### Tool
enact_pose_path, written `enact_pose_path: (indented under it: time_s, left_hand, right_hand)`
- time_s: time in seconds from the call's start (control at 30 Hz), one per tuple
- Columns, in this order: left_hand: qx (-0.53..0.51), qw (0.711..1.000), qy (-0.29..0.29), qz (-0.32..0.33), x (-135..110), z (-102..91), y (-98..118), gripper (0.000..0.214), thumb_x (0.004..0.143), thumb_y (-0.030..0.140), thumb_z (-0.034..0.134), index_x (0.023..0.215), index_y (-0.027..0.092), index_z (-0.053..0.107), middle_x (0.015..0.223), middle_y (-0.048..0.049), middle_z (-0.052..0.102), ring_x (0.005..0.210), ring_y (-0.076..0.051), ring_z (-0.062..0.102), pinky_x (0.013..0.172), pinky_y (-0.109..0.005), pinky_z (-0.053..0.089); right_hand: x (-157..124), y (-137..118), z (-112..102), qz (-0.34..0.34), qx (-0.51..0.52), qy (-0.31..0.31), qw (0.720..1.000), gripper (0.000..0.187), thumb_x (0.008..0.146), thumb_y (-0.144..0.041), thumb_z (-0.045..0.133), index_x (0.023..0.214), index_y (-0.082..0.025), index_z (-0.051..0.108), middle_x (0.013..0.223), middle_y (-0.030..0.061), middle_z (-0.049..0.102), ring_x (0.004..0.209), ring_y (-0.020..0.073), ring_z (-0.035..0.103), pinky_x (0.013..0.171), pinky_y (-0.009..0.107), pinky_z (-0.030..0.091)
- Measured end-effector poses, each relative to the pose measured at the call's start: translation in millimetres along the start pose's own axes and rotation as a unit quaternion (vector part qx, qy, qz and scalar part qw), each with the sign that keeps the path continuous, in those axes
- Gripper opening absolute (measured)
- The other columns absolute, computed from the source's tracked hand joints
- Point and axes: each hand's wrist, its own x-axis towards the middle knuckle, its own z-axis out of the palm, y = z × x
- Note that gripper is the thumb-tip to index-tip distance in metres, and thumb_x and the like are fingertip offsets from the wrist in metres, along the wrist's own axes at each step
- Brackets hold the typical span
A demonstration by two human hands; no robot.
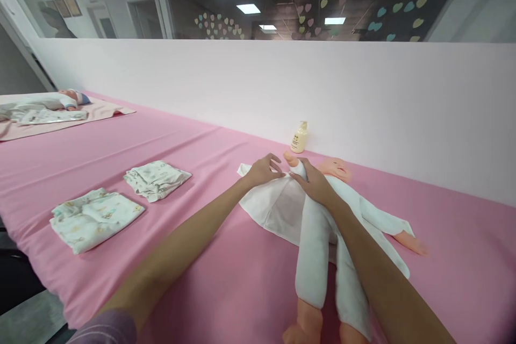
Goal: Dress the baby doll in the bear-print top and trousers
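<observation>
From the head camera, you are working at the doll point(322, 236), which lies on its back on the pink table point(226, 290), dressed in a white suit, legs toward you and head toward the wall. A white cloth point(270, 209) is spread under its upper body.

Your left hand point(264, 170) is open, fingers spread and curved, with the tips down on the cloth's far edge right by the doll's raised arm. Your right hand point(316, 184) lies over that sleeved arm with its fingers stretched along it. Whether the thumb closes underneath, I cannot tell.

This reads as arranging the arm and the cloth around it. Any further move calls for you to steady the limb with the right hand while the left takes a proper pinch of fabric, since the cloth is pinned under the doll's body and will not slide freely.

A pump bottle point(299, 137) stands against the wall just beyond the doll's head, close enough to tip if you sweep an elbow or the cloth that way. Two folded garments point(157, 179) lie well apart to your left, out of the way. At the far left end a second doll point(68, 99) rests on a blanket point(100, 112), well clear of you.
</observation>
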Motion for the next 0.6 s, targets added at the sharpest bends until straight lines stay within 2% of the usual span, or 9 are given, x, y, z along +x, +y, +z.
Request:
enact_pose_path:
  time_s: [0.13,0.23,0.33,0.5,0.6]
  left_hand:
    - [0.21,0.978,-0.001,-0.006,-5.3,32.2,-12.0,0.039,0.093,0.056,0.072,0.109,0.024,0.058,0.116,-0.0087,0.075,0.114,-0.03,0.069,0.1,-0.043,0.052]
    - [0.304,0.953,0.005,-0.015,-2.8,51.3,-13.5,0.044,0.094,0.06,0.068,0.114,0.023,0.055,0.125,-0.0124,0.071,0.122,-0.034,0.064,0.105,-0.047,0.047]
    - [0.357,0.933,-0.005,-0.035,5.5,60.0,-9.6,0.05,0.095,0.064,0.064,0.119,0.022,0.053,0.128,-0.015,0.07,0.121,-0.036,0.064,0.104,-0.048,0.045]
    - [0.38,0.924,-0.007,-0.035,12.4,66.9,-8.3,0.034,0.104,0.049,0.051,0.122,0.02,0.053,0.126,-0.0163,0.071,0.123,-0.037,0.063,0.106,-0.05,0.041]
    - [0.373,0.927,-0.004,-0.026,10.7,68.7,-12.2,0.026,0.107,0.039,0.044,0.123,0.02,0.053,0.129,-0.0165,0.07,0.125,-0.036,0.062,0.106,-0.05,0.041]
  right_hand:
    - [-5.8,1.1,-1.7,0.008,0.046,0.048,0.998,0.057,0.104,-0.06,0.054,0.151,-0.028,0.045,0.135,0.0112,0.072,0.119,0.0357,0.069,0.104,0.052,0.052]
    - [-5.7,4.4,-2.3,0.01,0.063,0.061,0.996,0.058,0.103,-0.06,0.056,0.151,-0.028,0.047,0.135,0.0116,0.072,0.118,0.036,0.07,0.104,0.054,0.053]
    - [-4.9,6.4,-1.4,0.013,0.062,0.054,0.997,0.057,0.102,-0.061,0.057,0.149,-0.028,0.05,0.13,0.0107,0.074,0.116,0.0361,0.071,0.104,0.055,0.053]
    - [-7.5,1.0,-1.5,-0.023,0.067,0.051,0.996,0.057,0.107,-0.059,0.05,0.156,-0.03,0.048,0.154,0.0089,0.063,0.14,0.034,0.059,0.118,0.052,0.045]
    - [-9.7,-2.9,-2.2,-0.037,0.075,0.036,0.996,0.056,0.11,-0.06,0.041,0.158,-0.03,0.048,0.159,0.008,0.059,0.146,0.0319,0.055,0.121,0.05,0.043]
